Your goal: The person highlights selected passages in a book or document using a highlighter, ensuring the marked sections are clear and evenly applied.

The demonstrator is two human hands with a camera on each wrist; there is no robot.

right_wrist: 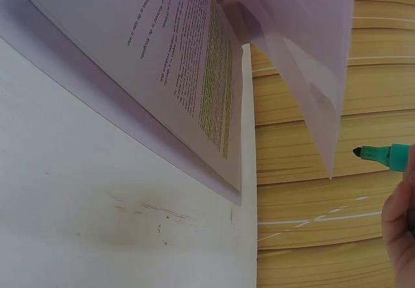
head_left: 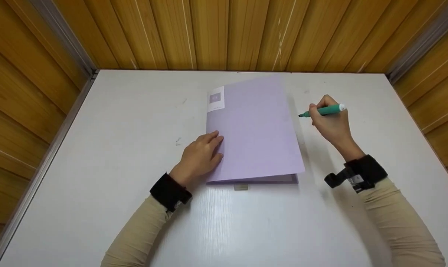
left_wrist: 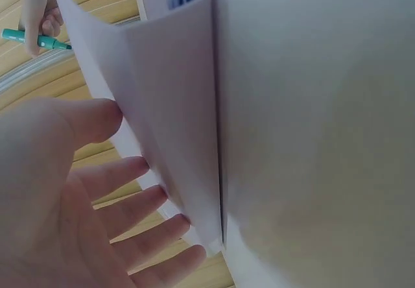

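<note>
The left hand rests flat, fingers straight, on the lilac folder's spine edge; printed pages lie inside. Right of the folder, the right hand pinches a green marker.

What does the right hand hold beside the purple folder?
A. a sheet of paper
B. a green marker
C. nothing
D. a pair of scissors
B: the right hand grips a green marker with its dark tip pointing toward the purple folder, which lies on the white table.

White table with faint scuff marks, wooden slat walls on three sides.
</note>
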